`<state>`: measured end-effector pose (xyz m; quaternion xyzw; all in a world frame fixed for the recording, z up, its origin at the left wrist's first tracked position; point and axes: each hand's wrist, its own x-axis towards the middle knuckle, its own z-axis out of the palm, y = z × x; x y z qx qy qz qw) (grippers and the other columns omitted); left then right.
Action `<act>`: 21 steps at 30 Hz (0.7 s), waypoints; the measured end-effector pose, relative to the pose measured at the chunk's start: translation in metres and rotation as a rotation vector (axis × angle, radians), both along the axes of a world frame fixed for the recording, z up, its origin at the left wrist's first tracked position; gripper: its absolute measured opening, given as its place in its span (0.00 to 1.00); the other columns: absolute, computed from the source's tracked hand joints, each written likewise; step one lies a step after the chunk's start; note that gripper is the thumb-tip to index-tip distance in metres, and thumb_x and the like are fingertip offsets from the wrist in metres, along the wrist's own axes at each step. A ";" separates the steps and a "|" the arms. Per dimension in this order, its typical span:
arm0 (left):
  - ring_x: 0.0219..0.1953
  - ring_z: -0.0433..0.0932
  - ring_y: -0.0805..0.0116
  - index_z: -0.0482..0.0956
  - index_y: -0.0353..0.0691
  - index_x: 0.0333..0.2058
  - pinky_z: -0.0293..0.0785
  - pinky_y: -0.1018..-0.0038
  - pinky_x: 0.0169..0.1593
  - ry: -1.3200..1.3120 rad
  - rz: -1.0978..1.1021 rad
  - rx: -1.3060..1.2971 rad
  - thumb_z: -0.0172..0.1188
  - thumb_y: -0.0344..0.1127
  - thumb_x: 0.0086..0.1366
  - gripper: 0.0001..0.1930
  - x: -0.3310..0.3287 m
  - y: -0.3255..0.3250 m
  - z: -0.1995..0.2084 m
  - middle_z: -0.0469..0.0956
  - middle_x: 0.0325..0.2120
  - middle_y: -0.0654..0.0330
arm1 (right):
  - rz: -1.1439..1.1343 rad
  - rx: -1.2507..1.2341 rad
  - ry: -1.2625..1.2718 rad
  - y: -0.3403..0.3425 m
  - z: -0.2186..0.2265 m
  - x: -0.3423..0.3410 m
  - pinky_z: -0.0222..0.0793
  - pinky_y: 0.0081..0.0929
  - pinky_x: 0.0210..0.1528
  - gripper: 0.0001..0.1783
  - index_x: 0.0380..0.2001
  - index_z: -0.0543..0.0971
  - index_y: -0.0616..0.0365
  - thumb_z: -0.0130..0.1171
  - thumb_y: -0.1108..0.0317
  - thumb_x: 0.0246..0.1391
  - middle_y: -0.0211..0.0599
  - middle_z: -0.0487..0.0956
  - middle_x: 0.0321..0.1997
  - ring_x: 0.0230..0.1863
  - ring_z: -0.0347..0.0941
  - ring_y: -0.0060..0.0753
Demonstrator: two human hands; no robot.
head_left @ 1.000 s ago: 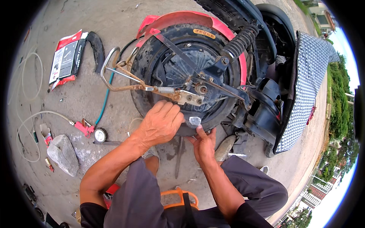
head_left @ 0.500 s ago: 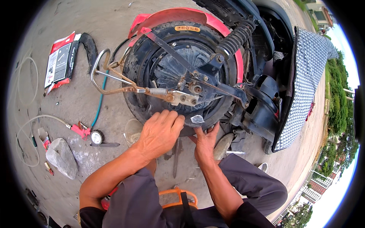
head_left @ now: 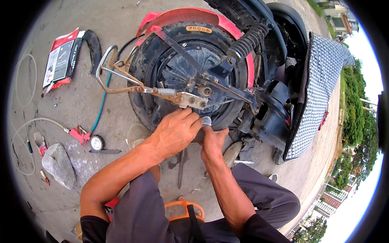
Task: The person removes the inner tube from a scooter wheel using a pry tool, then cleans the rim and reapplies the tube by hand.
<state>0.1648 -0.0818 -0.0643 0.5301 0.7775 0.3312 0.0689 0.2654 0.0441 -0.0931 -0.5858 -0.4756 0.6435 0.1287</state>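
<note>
A dusty black wheel (head_left: 172, 75) lies side-on, filling the upper middle, with a silver quilted cover (head_left: 320, 97) right of it. A red fender (head_left: 184, 16) arcs over the wheel's top. A rusty metal stand (head_left: 131, 89) juts left across the wheel's lower face, its plate just above the person's fingers, and a coil spring (head_left: 247, 42) stands at the wheel's upper right. Left of the wheel lies a red, white and black bag (head_left: 60, 62). The left hand (head_left: 176, 131) is closed in, fingers bunched at the wheel's lower edge; what they pinch cannot be told. The right hand (head_left: 214, 141) sits beside it, thumb raised; its hold is unclear. A grey rock (head_left: 59, 164) and a round gauge (head_left: 97, 142) lie lower left of the wheel. Smallest is a pale, semi-clear patch (head_left: 206, 121) on the wheel's lower edge, at the right thumb's tip, partly hidden by the left fingers.
</note>
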 end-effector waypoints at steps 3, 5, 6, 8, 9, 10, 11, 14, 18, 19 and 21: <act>0.40 0.77 0.63 0.82 0.32 0.38 0.77 0.69 0.44 0.152 0.080 0.244 0.59 0.30 0.53 0.14 0.005 -0.001 -0.004 0.78 0.35 0.57 | -0.008 0.072 -0.090 0.001 -0.008 0.001 0.64 0.34 0.65 0.51 0.70 0.43 0.64 0.64 0.81 0.50 0.50 0.64 0.65 0.63 0.66 0.40; 0.41 0.77 0.63 0.82 0.32 0.39 0.77 0.69 0.44 0.163 0.050 0.247 0.59 0.30 0.53 0.14 0.005 -0.002 -0.007 0.78 0.35 0.57 | 0.029 0.104 -0.116 0.002 -0.010 0.005 0.62 0.33 0.66 0.53 0.70 0.41 0.66 0.65 0.79 0.50 0.51 0.65 0.65 0.63 0.66 0.39; 0.41 0.77 0.63 0.82 0.31 0.39 0.77 0.69 0.44 0.176 0.021 0.255 0.59 0.30 0.53 0.14 0.004 -0.002 -0.008 0.79 0.35 0.57 | 0.027 0.103 -0.118 0.005 -0.012 0.007 0.62 0.33 0.66 0.53 0.70 0.41 0.66 0.65 0.79 0.50 0.51 0.65 0.65 0.63 0.66 0.39; 0.42 0.78 0.61 0.82 0.32 0.41 0.78 0.68 0.45 0.109 -0.001 0.177 0.59 0.29 0.53 0.16 0.003 0.000 -0.007 0.79 0.39 0.56 | 0.043 0.088 0.005 0.009 -0.013 0.009 0.62 0.32 0.66 0.54 0.70 0.41 0.66 0.65 0.78 0.49 0.52 0.65 0.65 0.64 0.65 0.39; 0.43 0.79 0.60 0.82 0.32 0.43 0.79 0.66 0.46 0.044 -0.022 0.102 0.60 0.28 0.53 0.17 0.003 0.002 -0.006 0.80 0.42 0.56 | 0.048 0.083 0.045 0.010 -0.013 0.011 0.62 0.31 0.66 0.54 0.70 0.41 0.66 0.65 0.77 0.49 0.52 0.65 0.65 0.64 0.65 0.39; 0.43 0.79 0.60 0.82 0.32 0.43 0.79 0.66 0.46 0.044 -0.019 0.103 0.60 0.28 0.53 0.17 0.004 0.002 -0.005 0.80 0.42 0.56 | -0.004 0.047 -0.020 0.008 -0.004 0.006 0.66 0.35 0.61 0.51 0.69 0.44 0.65 0.65 0.78 0.49 0.51 0.66 0.63 0.61 0.68 0.40; 0.43 0.79 0.60 0.82 0.33 0.42 0.79 0.66 0.47 0.026 -0.019 0.045 0.59 0.27 0.53 0.16 0.003 0.002 -0.004 0.81 0.41 0.56 | -0.052 0.010 -0.079 0.005 0.005 -0.001 0.71 0.38 0.57 0.48 0.68 0.47 0.63 0.64 0.79 0.49 0.50 0.67 0.61 0.58 0.70 0.40; 0.41 0.80 0.57 0.84 0.32 0.39 0.79 0.65 0.46 -0.097 -0.022 -0.053 0.58 0.28 0.54 0.13 -0.003 0.002 0.001 0.82 0.37 0.53 | 0.034 -0.061 -0.144 0.003 0.032 -0.008 0.80 0.49 0.38 0.36 0.60 0.53 0.56 0.61 0.72 0.54 0.43 0.72 0.52 0.46 0.76 0.39; 0.36 0.83 0.46 0.84 0.28 0.33 0.78 0.58 0.44 -0.466 -0.119 -0.312 0.58 0.34 0.53 0.14 -0.023 0.009 0.015 0.83 0.30 0.44 | 0.049 -0.068 -0.081 0.007 0.032 -0.002 0.79 0.47 0.36 0.29 0.53 0.58 0.56 0.63 0.74 0.52 0.40 0.74 0.45 0.40 0.78 0.37; 0.36 0.83 0.46 0.84 0.28 0.33 0.78 0.58 0.44 -0.464 -0.114 -0.308 0.58 0.34 0.53 0.14 -0.029 0.012 0.023 0.83 0.30 0.44 | 0.030 -0.068 -0.043 0.008 0.032 -0.002 0.78 0.46 0.34 0.28 0.51 0.59 0.57 0.63 0.75 0.51 0.40 0.75 0.43 0.37 0.77 0.36; 0.33 0.83 0.43 0.84 0.26 0.31 0.78 0.55 0.42 -0.587 -0.180 -0.509 0.61 0.41 0.51 0.19 -0.038 0.018 0.037 0.82 0.27 0.39 | 0.013 -0.066 -0.004 0.008 0.035 -0.006 0.77 0.45 0.33 0.27 0.49 0.59 0.58 0.63 0.76 0.50 0.40 0.75 0.42 0.35 0.77 0.36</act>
